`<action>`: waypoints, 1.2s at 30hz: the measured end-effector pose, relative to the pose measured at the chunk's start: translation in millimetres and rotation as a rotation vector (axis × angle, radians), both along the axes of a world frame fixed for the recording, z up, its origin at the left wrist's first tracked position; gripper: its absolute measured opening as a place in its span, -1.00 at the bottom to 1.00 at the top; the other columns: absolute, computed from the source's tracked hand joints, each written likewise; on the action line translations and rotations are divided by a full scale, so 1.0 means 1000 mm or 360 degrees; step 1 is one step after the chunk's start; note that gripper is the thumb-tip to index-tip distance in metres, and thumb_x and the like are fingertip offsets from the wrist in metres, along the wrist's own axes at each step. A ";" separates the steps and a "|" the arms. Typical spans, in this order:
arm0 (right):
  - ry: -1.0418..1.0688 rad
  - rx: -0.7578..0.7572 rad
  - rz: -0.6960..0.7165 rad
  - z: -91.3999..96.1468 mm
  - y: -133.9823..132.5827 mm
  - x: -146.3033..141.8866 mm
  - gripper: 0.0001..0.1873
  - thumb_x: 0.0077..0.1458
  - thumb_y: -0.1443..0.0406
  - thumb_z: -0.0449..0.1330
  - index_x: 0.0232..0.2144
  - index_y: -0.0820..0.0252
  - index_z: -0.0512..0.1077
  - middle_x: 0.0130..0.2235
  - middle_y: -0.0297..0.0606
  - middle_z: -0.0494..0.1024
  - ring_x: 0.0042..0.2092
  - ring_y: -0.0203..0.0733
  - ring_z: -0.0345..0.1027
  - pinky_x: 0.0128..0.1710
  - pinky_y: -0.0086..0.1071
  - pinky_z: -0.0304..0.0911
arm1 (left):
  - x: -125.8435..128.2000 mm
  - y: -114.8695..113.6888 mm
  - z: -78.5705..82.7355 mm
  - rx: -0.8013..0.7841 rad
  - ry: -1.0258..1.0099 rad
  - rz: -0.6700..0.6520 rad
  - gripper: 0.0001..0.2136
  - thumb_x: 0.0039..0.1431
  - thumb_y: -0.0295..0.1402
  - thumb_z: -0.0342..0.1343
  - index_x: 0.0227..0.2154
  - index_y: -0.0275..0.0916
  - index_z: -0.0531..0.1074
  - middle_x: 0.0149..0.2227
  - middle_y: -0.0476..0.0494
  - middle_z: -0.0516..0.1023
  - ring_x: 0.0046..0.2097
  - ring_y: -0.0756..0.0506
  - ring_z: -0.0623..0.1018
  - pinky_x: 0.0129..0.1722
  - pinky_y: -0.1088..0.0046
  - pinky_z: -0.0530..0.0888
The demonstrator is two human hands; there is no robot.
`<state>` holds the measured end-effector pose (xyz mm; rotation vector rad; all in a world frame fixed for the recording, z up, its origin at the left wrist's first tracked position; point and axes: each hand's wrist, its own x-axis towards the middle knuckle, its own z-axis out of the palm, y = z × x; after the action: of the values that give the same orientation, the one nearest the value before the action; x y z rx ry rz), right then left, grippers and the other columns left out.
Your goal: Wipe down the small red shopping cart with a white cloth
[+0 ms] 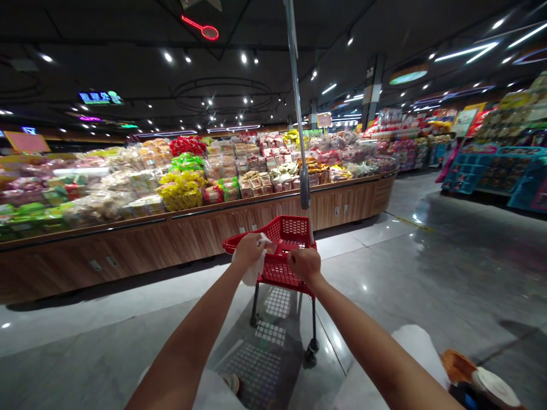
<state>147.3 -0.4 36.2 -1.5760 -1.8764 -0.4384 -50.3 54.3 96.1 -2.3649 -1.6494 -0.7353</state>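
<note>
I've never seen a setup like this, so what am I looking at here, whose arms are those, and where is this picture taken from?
This picture comes from a camera worn on a person's head, looking forward and down, so the two bare arms are the wearer's own. There is no machine. The left hand is at the rim of a red plastic wheeled shopping basket and holds a crumpled white sheet, either paper or plastic. The right hand closes over the same rim. Ahead, a long wood-panelled display counter carries heaps of packaged foods. Below lies a polished grey floor.
</note>
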 end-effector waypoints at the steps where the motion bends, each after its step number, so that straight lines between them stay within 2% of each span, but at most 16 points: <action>1: 0.0007 0.0012 0.0001 0.000 0.000 -0.001 -0.63 0.16 0.23 0.01 -0.55 0.18 0.51 -0.46 -0.16 0.59 -0.45 -0.20 0.38 -0.38 -0.37 0.02 | 0.008 -0.006 -0.003 0.0005 0.0008 -0.0070 -0.77 0.18 -0.27 0.04 -0.25 -0.21 0.56 -0.22 -0.16 0.58 -0.14 -0.13 0.50 -0.07 0.36 0.39; 4: 0.0011 0.0045 0.0018 0.001 -0.001 -0.001 -0.65 0.14 0.25 0.01 -0.57 0.18 0.49 -0.48 -0.17 0.58 -0.46 -0.21 0.37 -0.39 -0.37 0.00 | 0.032 -0.018 -0.008 0.0051 0.0026 -0.0213 -0.76 0.19 -0.19 0.05 -0.24 -0.14 0.57 -0.22 -0.14 0.59 -0.15 -0.13 0.51 -0.09 0.34 0.40; 7: 0.0003 0.0050 0.0052 0.004 -0.003 0.002 -0.65 0.14 0.25 0.02 -0.58 0.19 0.49 -0.50 -0.17 0.57 -0.48 -0.23 0.35 -0.39 -0.38 -0.02 | 0.039 -0.015 -0.006 0.0019 -0.0030 -0.0307 -0.77 0.21 -0.26 0.02 -0.29 -0.14 0.58 -0.24 -0.12 0.60 -0.16 -0.10 0.53 -0.09 0.37 0.41; 10: -0.0016 0.0052 0.0108 0.005 -0.004 0.004 -0.64 0.15 0.23 0.02 -0.58 0.19 0.49 -0.50 -0.18 0.57 -0.49 -0.25 0.34 -0.41 -0.39 -0.03 | 0.019 0.000 0.001 -0.0076 -0.0112 -0.0297 -0.77 0.20 -0.28 0.03 -0.34 -0.19 0.59 -0.26 -0.13 0.62 -0.18 -0.10 0.55 -0.10 0.38 0.42; 13: -0.0024 0.0058 0.0119 0.003 -0.004 0.004 -0.64 0.15 0.23 0.02 -0.58 0.18 0.48 -0.50 -0.19 0.57 -0.50 -0.25 0.32 -0.42 -0.38 -0.04 | -0.019 0.010 0.002 -0.0096 -0.0200 -0.0050 -0.75 0.19 -0.24 0.04 -0.36 -0.23 0.59 -0.29 -0.18 0.62 -0.21 -0.14 0.57 -0.17 0.35 0.44; 15: -0.0025 0.0067 0.0111 0.002 -0.004 0.004 -0.64 0.15 0.23 0.03 -0.59 0.18 0.48 -0.51 -0.20 0.56 -0.50 -0.25 0.32 -0.41 -0.38 -0.05 | -0.042 0.007 -0.006 -0.0028 -0.0236 0.0069 -0.72 0.22 -0.23 0.01 -0.36 -0.24 0.58 -0.29 -0.19 0.62 -0.20 -0.16 0.56 -0.16 0.31 0.45; 18: -0.0009 0.0082 0.0086 0.001 -0.002 0.004 -0.66 0.12 0.25 0.04 -0.60 0.18 0.48 -0.52 -0.19 0.55 -0.50 -0.24 0.31 -0.40 -0.37 -0.04 | -0.052 -0.011 -0.027 0.0286 -0.0280 -0.0001 -0.75 0.26 -0.28 -0.03 -0.31 -0.20 0.56 -0.24 -0.17 0.60 -0.12 -0.16 0.53 -0.04 0.24 0.42; 20: 0.0011 0.0087 0.0066 0.001 -0.002 0.003 -0.68 0.10 0.26 0.05 -0.60 0.19 0.48 -0.52 -0.19 0.55 -0.50 -0.23 0.31 -0.39 -0.36 -0.03 | -0.039 -0.024 -0.039 0.0493 -0.0319 -0.0080 -0.78 0.26 -0.31 -0.02 -0.26 -0.18 0.54 -0.21 -0.16 0.58 -0.10 -0.15 0.50 0.00 0.20 0.41; 22: 0.0017 0.0096 0.0059 0.000 -0.002 0.003 -0.69 0.09 0.26 0.06 -0.60 0.19 0.47 -0.52 -0.19 0.55 -0.50 -0.23 0.31 -0.39 -0.35 -0.04 | -0.013 -0.034 -0.042 0.0509 -0.0301 -0.0139 -0.79 0.27 -0.32 -0.02 -0.25 -0.17 0.54 -0.19 -0.16 0.57 -0.09 -0.15 0.49 0.01 0.20 0.41; 25: -0.0008 0.0100 0.0066 0.000 -0.001 0.005 -0.70 0.08 0.26 0.06 -0.59 0.19 0.47 -0.52 -0.20 0.55 -0.49 -0.23 0.31 -0.38 -0.35 -0.04 | 0.030 -0.035 -0.031 0.0311 -0.0122 -0.0252 -0.79 0.25 -0.32 0.01 -0.28 -0.19 0.56 -0.19 -0.17 0.57 -0.09 -0.16 0.48 0.00 0.22 0.39; 28: -0.0050 0.0082 0.0091 0.000 -0.001 0.010 -0.71 0.09 0.27 0.05 -0.57 0.18 0.48 -0.51 -0.23 0.55 -0.48 -0.24 0.31 -0.37 -0.36 -0.04 | 0.046 -0.022 -0.011 0.0099 0.0027 -0.0314 -0.80 0.22 -0.32 0.04 -0.31 -0.20 0.57 -0.23 -0.17 0.59 -0.13 -0.15 0.51 -0.03 0.29 0.40; 30: -0.0067 0.0077 0.0108 0.000 -0.001 0.012 -0.70 0.10 0.27 0.04 -0.57 0.18 0.48 -0.51 -0.24 0.55 -0.48 -0.26 0.31 -0.37 -0.37 -0.04 | 0.033 -0.009 -0.001 -0.0017 0.0050 -0.0263 -0.79 0.21 -0.32 0.04 -0.33 -0.21 0.58 -0.25 -0.16 0.60 -0.17 -0.14 0.53 -0.07 0.34 0.42; 32: -0.0069 0.0083 0.0107 0.001 -0.001 0.012 -0.68 0.12 0.27 0.03 -0.58 0.19 0.48 -0.51 -0.24 0.55 -0.49 -0.27 0.30 -0.38 -0.37 -0.05 | 0.004 0.001 0.002 -0.0076 0.0026 -0.0125 -0.76 0.22 -0.30 0.01 -0.34 -0.23 0.58 -0.26 -0.17 0.61 -0.19 -0.13 0.55 -0.11 0.36 0.44; 34: -0.0069 0.0102 0.0092 0.002 -0.001 0.011 -0.66 0.13 0.26 0.03 -0.59 0.19 0.47 -0.52 -0.23 0.55 -0.50 -0.27 0.29 -0.39 -0.37 -0.07 | -0.032 0.005 -0.001 -0.0058 -0.0008 0.0017 -0.73 0.24 -0.28 -0.02 -0.34 -0.24 0.58 -0.27 -0.19 0.62 -0.20 -0.14 0.56 -0.14 0.35 0.45; 36: -0.0076 0.0126 0.0114 0.001 -0.001 0.011 -0.65 0.13 0.26 0.03 -0.61 0.20 0.46 -0.53 -0.22 0.55 -0.52 -0.28 0.27 -0.41 -0.37 -0.09 | -0.065 0.003 -0.008 0.0000 0.0010 0.0011 -0.72 0.25 -0.28 -0.04 -0.34 -0.23 0.58 -0.28 -0.18 0.62 -0.19 -0.14 0.56 -0.12 0.33 0.46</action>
<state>158.7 -1.0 37.6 -1.4538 -1.9208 -0.5167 -115.6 56.9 88.3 -2.3578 -1.6539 -0.7263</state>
